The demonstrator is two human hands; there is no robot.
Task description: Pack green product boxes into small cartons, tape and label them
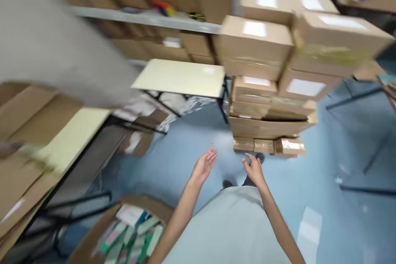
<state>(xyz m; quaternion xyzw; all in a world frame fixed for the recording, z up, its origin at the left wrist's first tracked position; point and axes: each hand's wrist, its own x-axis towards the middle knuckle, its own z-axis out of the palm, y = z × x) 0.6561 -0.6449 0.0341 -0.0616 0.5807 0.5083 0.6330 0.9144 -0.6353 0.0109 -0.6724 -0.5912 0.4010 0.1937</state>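
My left hand [204,166] is held out over the blue floor [182,148], palm turned inward and fingers stretched. My right hand [254,169] faces it with the fingers apart and slightly bent. Nothing is in either hand, and a gap lies between them. Closest to my right hand are small taped cartons [264,145] at the foot of a stack of cardboard boxes [256,49]. To the lower left of my left hand stands an open cardboard box [93,235] holding several small green and white packs [133,235].
A small cream table [182,76] stands ahead, before a metal shelf [145,17] loaded with cartons. At left, a long table [86,126] carries flattened cardboard [37,111]. Black table legs [365,189] stand at right. A white sheet [309,231] lies on the floor.
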